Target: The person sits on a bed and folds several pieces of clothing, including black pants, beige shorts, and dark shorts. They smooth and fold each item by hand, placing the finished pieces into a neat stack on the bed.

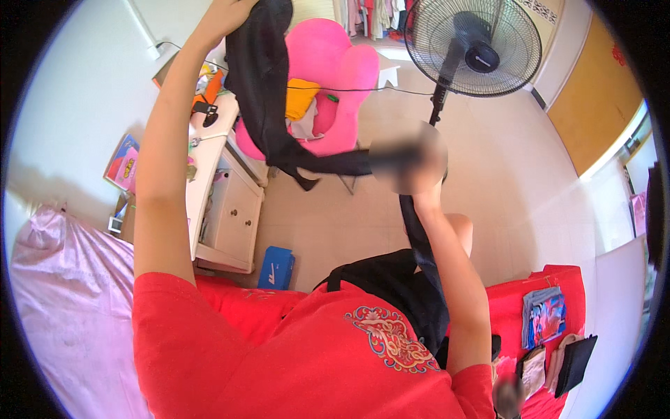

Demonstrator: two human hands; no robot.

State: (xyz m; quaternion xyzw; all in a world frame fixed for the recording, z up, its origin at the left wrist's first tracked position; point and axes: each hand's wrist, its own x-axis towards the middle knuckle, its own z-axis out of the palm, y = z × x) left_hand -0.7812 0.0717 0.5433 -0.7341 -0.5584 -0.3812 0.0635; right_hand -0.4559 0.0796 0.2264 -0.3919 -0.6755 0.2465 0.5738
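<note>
A long black garment [259, 89] hangs stretched between my two hands over the floor. My left hand [227, 18], raised at the top left, grips its upper end, partly cut off by the picture's edge. Near the centre, my right hand [424, 167] is closed on another part of the cloth; a blur covers the fingers there. From the right hand a dark strip of fabric [416, 230] hangs down to my lap. What kind of garment it is I cannot tell.
A pink cushioned chair [319, 47] holds yellow cloth [302, 99]. A standing fan [473, 47] is at the upper right, its cable crossing the chair. A white desk [230, 230] stands left, a blue box [276, 268] beside it. Folded clothes [544, 317] lie on the red bedding [510, 298].
</note>
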